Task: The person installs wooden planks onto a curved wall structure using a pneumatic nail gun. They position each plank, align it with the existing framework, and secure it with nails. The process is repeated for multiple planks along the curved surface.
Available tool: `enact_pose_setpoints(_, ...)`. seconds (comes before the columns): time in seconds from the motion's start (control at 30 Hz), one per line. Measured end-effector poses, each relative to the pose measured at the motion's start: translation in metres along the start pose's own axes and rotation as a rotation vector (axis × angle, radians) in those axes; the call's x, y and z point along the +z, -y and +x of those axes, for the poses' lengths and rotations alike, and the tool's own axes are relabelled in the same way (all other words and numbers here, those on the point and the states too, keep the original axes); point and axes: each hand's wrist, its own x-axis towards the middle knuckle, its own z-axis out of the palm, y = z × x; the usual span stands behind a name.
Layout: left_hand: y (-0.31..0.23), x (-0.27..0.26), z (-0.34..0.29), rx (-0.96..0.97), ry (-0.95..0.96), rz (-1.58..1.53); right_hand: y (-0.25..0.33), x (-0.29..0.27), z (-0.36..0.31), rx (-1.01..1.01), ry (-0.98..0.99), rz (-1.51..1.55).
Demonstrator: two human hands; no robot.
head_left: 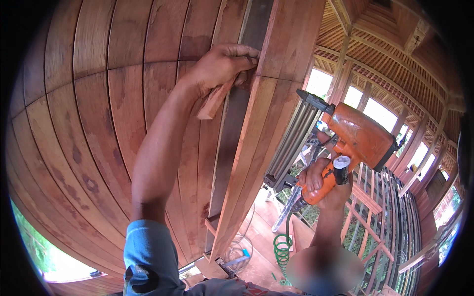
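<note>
My left hand curled around a small wood wedge against the plank wall; my right hand gripped the orange nail gun tight.

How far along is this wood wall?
Most boards look fixed already. In hand: the left hand presses a small wood block beside an open dark gap, while the right hand holds an orange nail gun away from the wall. That gap remains uncovered.
</note>
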Motion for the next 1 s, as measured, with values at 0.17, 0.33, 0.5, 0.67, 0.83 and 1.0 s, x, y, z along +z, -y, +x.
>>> enact_pose_setpoints(0.17, -0.007, -0.009, 0.009, -0.08, 0.09, 0.16, 0.002, 0.002, -0.006, 0.006, -0.055, -0.05)
enact_pose_setpoints(0.33, -0.002, -0.007, 0.01, -0.034, 0.125, 0.116, -0.006, 0.006, -0.001, -0.013, -0.1, -0.034)
enact_pose_setpoints(0.5, -0.001, -0.006, 0.011, 0.007, 0.103, 0.183, -0.013, 0.013, 0.009, 0.005, -0.131, -0.055)
enact_pose_setpoints(0.67, 0.005, -0.008, 0.01, 0.063, 0.116, 0.184, -0.016, 0.019, 0.025, 0.048, -0.129, -0.101)
enact_pose_setpoints(0.83, 0.01, -0.012, 0.005, 0.116, 0.048, 0.377, -0.02, 0.022, 0.034, 0.028, -0.095, -0.119)
enact_pose_setpoints(1.0, 0.015, -0.011, 0.004, 0.133, -0.034, 0.324, -0.023, 0.022, 0.036, 0.017, -0.07, -0.201)
